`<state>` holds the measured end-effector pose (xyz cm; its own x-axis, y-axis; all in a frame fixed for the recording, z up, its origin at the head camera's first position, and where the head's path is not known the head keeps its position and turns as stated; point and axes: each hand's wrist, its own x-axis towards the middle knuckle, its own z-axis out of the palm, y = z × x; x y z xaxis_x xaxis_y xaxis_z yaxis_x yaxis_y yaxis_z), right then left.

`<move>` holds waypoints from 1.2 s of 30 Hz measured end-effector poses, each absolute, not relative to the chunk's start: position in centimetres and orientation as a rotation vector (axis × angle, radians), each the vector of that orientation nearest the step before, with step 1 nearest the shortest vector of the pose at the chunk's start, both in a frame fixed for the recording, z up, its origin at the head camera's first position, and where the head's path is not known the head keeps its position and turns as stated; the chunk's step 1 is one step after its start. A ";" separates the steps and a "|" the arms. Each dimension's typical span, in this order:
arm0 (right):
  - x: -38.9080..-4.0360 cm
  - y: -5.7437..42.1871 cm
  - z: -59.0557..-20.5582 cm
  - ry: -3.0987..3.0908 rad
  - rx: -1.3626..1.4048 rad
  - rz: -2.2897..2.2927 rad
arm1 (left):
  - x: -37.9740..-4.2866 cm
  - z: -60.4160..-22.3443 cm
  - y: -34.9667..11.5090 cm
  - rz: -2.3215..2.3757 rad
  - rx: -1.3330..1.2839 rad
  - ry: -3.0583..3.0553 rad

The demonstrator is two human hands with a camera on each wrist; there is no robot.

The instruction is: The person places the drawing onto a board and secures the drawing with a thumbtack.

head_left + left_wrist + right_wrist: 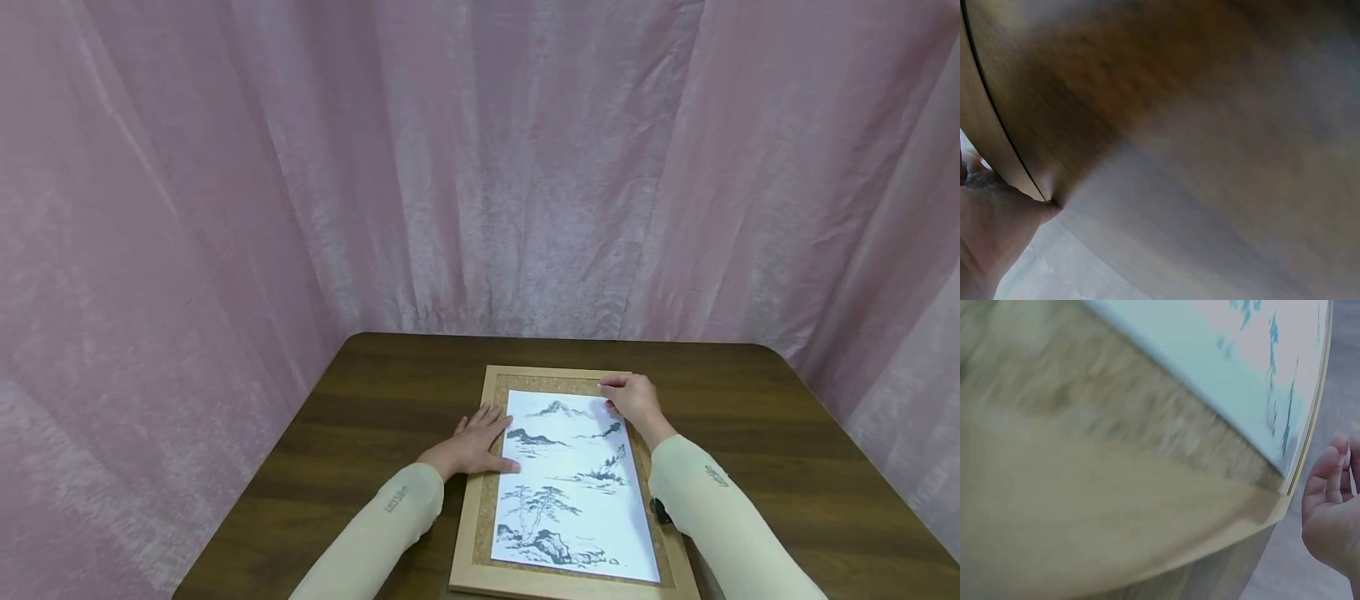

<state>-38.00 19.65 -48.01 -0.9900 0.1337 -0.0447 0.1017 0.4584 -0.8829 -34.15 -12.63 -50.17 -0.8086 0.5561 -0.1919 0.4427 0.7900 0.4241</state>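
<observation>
A white sheet of paper [566, 475] printed with ink-style mountains and trees lies on a cork board [483, 533] with a light wooden frame. My left hand [472, 446] rests spread over the board's left frame edge, thumb and fingertips reaching the sheet's left margin. At the sheet's upper right corner is my right hand [633, 400], thumb and fingers brought together. A small white thing seems pinched at its fingertips; its kind is too small to tell. In the right wrist view the right hand [1335, 506] shows curled fingers beside the frame [1085, 506].
The board lies on a dark brown wooden table [390, 392] toward its front edge. Pink curtains [525, 167] hang behind the table and along its sides. A small black item [660, 511] sits at the right sleeve's underside.
</observation>
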 end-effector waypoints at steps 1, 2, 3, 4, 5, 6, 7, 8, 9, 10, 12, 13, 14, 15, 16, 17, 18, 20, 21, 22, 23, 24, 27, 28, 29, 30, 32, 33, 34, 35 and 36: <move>-38.1 19.4 -48.0 -2.671 -0.209 1.604 | -34.1 -50.2 -12.7 0.523 0.766 2.674; -38.3 19.1 -48.0 -2.687 -0.211 1.605 | -34.1 -50.1 -12.7 0.523 0.765 2.674; -38.4 18.9 -48.0 -2.703 -0.211 1.603 | -34.1 -50.1 -12.7 0.521 0.766 2.673; -38.6 18.7 -48.1 -2.714 -0.217 1.603 | -34.1 -50.1 -12.7 0.520 0.767 2.672; -38.7 18.5 -48.1 -2.725 -0.220 1.603 | -34.1 -50.1 -12.7 0.523 0.770 2.671; -38.7 18.3 -48.2 -2.733 -0.224 1.608 | -34.0 -50.1 -12.7 0.528 0.771 2.669; -38.8 18.1 -48.2 -2.743 -0.219 1.601 | -34.0 -50.0 -12.7 0.531 0.773 2.668; -38.8 17.9 -48.2 -2.747 -0.225 1.603 | -34.0 -50.0 -12.7 0.533 0.773 2.665; -38.8 17.8 -48.2 -2.754 -0.221 1.592 | -34.0 -50.0 -12.6 0.532 0.775 2.664; -38.8 17.6 -48.3 -2.759 -0.220 1.579 | -34.0 -49.9 -12.6 0.538 0.773 2.663; -38.8 17.5 -48.3 -2.778 -0.215 1.539 | -34.0 -49.9 -12.5 0.546 0.769 2.661; -38.8 17.4 -48.4 -2.786 -0.209 1.517 | -34.0 -49.9 -12.5 0.542 0.768 2.661; -38.9 17.3 -48.5 -2.792 -0.205 1.502 | -34.0 -49.9 -12.5 0.537 0.767 2.661; -38.9 17.3 -48.6 -2.797 -0.200 1.488 | -34.0 -50.0 -12.5 0.538 0.767 2.664; -39.0 17.2 -48.7 -2.799 -0.192 1.480 | -34.0 -50.0 -12.5 0.536 0.765 2.665; -39.0 17.1 -48.8 -2.803 -0.185 1.471 | -34.0 -50.1 -12.5 0.530 0.765 2.669; -39.1 17.0 -48.9 -2.806 -0.171 1.459 | -34.0 -50.1 -12.5 0.523 0.764 2.672; -39.2 16.8 -49.1 -2.819 -0.135 1.426 | -34.0 -50.1 -12.6 0.521 0.761 2.678; -39.2 16.7 -49.2 -2.827 -0.123 1.407 | -34.0 -50.2 -12.6 0.520 0.761 2.680; -39.2 16.6 -49.3 -2.836 -0.114 1.388 | -33.9 -50.1 -12.7 0.517 0.763 2.682; -39.2 16.5 -49.3 -2.847 -0.105 1.363 | -33.9 -50.1 -12.7 0.521 0.764 2.683; -39.2 16.4 -49.3 -2.855 -0.098 1.346 | -33.9 -50.1 -12.7 0.526 0.766 2.682; -39.1 16.3 -49.2 -2.871 -0.094 1.307 | -33.8 -49.9 -12.7 0.531 0.771 2.678; -39.0 16.2 -49.2 -2.875 -0.092 1.295 | -33.7 -49.8 -12.6 0.533 0.773 2.678; -39.0 16.2 -49.2 -2.878 -0.087 1.283 | -33.7 -49.8 -12.6 0.534 0.772 2.677; -39.0 16.2 -49.1 -2.878 -0.090 1.278 | -33.7 -49.8 -12.6 0.533 0.772 2.677; -38.9 16.2 -49.1 -2.881 -0.097 1.261 | -33.8 -49.8 -12.6 0.531 0.768 2.680; -39.0 16.2 -49.1 -2.882 -0.100 1.253 | -33.9 -49.9 -12.6 0.528 0.766 2.681; -38.9 16.1 -49.1 -2.884 -0.104 1.249 | -33.9 -50.0 -12.6 0.520 0.763 2.682; -38.9 16.1 -49.1 -2.885 -0.106 1.249 | -33.9 -50.0 -12.6 0.518 0.757 2.682; -38.9 16.1 -49.1 -2.886 -0.108 1.246 | -34.0 -50.1 -12.6 0.514 0.753 2.682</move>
<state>-38.94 16.08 -49.09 -0.9976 0.0617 -0.0309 0.0648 0.6839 -0.7267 -33.98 -12.61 -50.11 -0.8149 0.5464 -0.1933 0.4361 0.7978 0.4163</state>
